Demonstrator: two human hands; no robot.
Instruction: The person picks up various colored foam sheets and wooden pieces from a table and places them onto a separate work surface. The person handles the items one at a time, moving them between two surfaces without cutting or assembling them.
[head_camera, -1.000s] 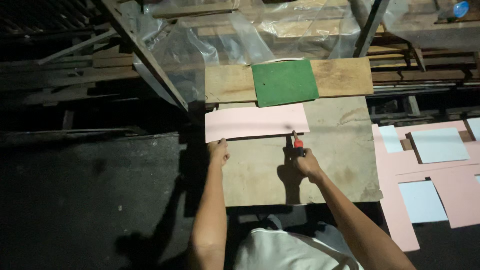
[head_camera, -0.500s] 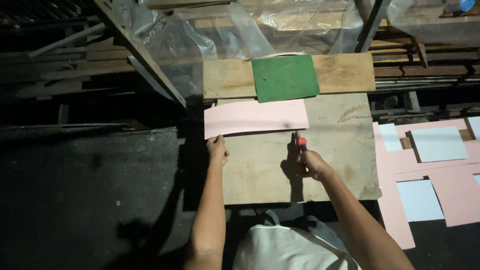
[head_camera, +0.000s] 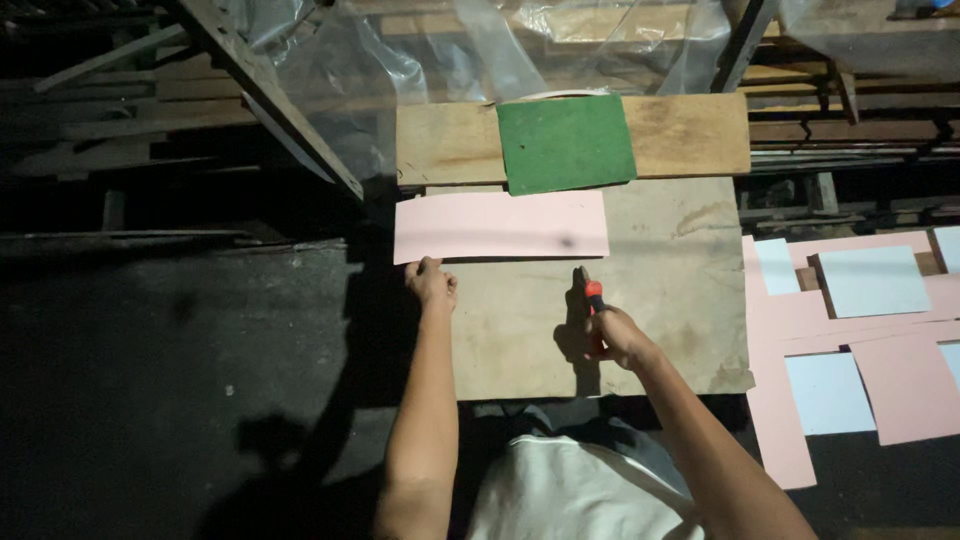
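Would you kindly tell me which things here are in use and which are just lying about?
In use:
left hand
right hand
long pink paper strip
red-handled cutting tool
flat wooden work board

Lying about:
green rectangular mat
pink and pale blue sheets
clear plastic sheeting

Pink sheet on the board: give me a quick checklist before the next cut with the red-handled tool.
1. Left hand pinning the pink sheet at its near left corner: ok.
2. Right hand gripping the red-handled tool: ok.
3. Tool tip at the sheet's near edge: ok.
4. Left hand clear of the tool: ok, well apart.
5. Sheet flat on the board: ok.
6. Blade condition: cannot tell.
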